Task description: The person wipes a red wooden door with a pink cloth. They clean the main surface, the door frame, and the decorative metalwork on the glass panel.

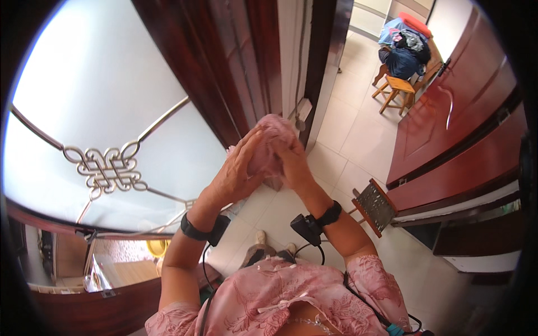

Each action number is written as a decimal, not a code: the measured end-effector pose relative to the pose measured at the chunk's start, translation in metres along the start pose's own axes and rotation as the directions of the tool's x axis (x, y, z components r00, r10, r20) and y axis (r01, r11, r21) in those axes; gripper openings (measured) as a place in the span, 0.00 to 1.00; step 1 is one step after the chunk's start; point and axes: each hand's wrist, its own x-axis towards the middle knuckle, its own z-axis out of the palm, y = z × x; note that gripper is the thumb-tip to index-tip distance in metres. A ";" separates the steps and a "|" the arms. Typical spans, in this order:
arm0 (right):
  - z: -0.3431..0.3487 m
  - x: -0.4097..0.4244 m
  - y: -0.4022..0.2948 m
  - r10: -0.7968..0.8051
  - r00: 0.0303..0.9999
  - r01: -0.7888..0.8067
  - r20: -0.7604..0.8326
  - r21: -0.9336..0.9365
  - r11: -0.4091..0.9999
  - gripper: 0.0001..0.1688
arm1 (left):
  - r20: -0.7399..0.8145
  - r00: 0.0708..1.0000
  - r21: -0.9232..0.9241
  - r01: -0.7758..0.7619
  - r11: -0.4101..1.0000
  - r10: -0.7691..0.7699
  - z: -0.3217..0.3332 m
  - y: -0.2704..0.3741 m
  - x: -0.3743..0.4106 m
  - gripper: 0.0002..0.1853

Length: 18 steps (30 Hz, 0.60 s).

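A bunched pink cloth [267, 155] is held up between my two hands, in front of a dark reddish-brown wooden door frame [235, 54]. My left hand [239, 161] presses on the cloth from the left, fingers pointing up. From the other side my right hand [292, 157] grips it, fingers curled into the folds. Whether the cloth touches the wood behind it I cannot tell. Left of my hands is a frosted glass panel [168, 134] with a metal knot ornament [110, 170]. Both wrists wear black straps with small devices and cables.
A small stool with a dark speckled seat [374, 208] stands on the tiled floor to the right. Red wooden doors [445, 113] line that side. Farther back, a wooden stool [399, 85] stands by a pile of clothes [403, 54]. A yellow basin [156, 248] shows at lower left.
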 end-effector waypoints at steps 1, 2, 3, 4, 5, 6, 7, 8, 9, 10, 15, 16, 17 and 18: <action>-0.007 0.001 -0.019 0.027 0.988 -0.029 -0.149 -0.016 0.999 0.22 | -0.048 0.999 -0.001 0.015 1.000 -0.015 0.001 -0.002 0.004 0.42; -0.015 0.012 -0.037 -0.108 0.984 0.105 -0.141 -0.026 0.994 0.22 | -0.098 0.995 0.002 0.028 1.000 -0.027 -0.001 -0.006 0.007 0.42; -0.025 0.029 -0.053 -0.237 0.963 0.235 -0.130 -0.032 0.971 0.22 | -0.145 0.985 0.031 0.095 0.995 -0.090 -0.004 -0.009 0.011 0.40; -0.027 0.049 -0.067 -0.361 0.925 0.360 -0.117 -0.033 0.932 0.22 | -0.181 0.975 0.037 0.139 0.990 -0.130 -0.007 -0.018 0.015 0.38; -0.021 0.068 -0.080 -0.491 0.868 0.478 -0.078 -0.139 0.867 0.23 | -0.226 0.961 0.023 0.169 0.985 -0.160 -0.010 -0.026 0.020 0.37; -0.012 0.088 -0.095 -0.606 0.795 0.583 -0.029 -0.241 0.776 0.24 | -0.269 0.944 0.003 0.199 0.980 -0.191 -0.013 -0.035 0.026 0.37; 0.000 0.107 -0.108 -0.702 0.711 0.671 0.030 -0.325 0.666 0.25 | -0.324 0.928 -0.017 0.189 0.982 -0.184 -0.017 -0.047 0.029 0.34; 0.008 0.127 -0.121 -0.714 0.680 0.705 0.164 -0.414 0.576 0.26 | -0.379 0.907 -0.056 0.177 0.983 -0.185 -0.020 -0.053 0.039 0.30; 0.018 0.148 -0.131 -0.700 0.651 0.733 0.295 -0.483 0.478 0.28 | -0.422 0.885 -0.082 0.177 0.981 -0.195 -0.024 -0.059 0.049 0.30; 0.027 0.162 -0.137 -0.669 0.611 0.764 0.424 -0.540 0.355 0.29 | -0.464 0.864 -0.111 0.161 0.981 -0.194 -0.026 -0.065 0.058 0.30; 0.040 0.191 -0.076 -0.720 0.590 0.796 0.364 -0.409 0.446 0.20 | -0.582 0.813 -0.128 -0.075 0.989 -0.014 -0.017 -0.080 0.130 0.35; 0.034 0.180 -0.060 -0.646 0.630 0.776 0.431 -0.376 0.506 0.22 | -0.618 0.783 0.012 -0.076 0.997 0.068 -0.016 -0.095 0.136 0.36; 0.017 0.167 -0.045 -0.583 0.689 0.725 0.431 -0.410 0.554 0.19 | -0.626 0.779 0.014 -0.026 1.000 0.030 -0.010 -0.094 0.147 0.38; -0.006 0.153 -0.022 -0.527 0.773 0.632 0.352 -0.487 0.603 0.19 | -0.658 0.751 0.052 -0.022 0.998 0.051 -0.001 -0.083 0.156 0.39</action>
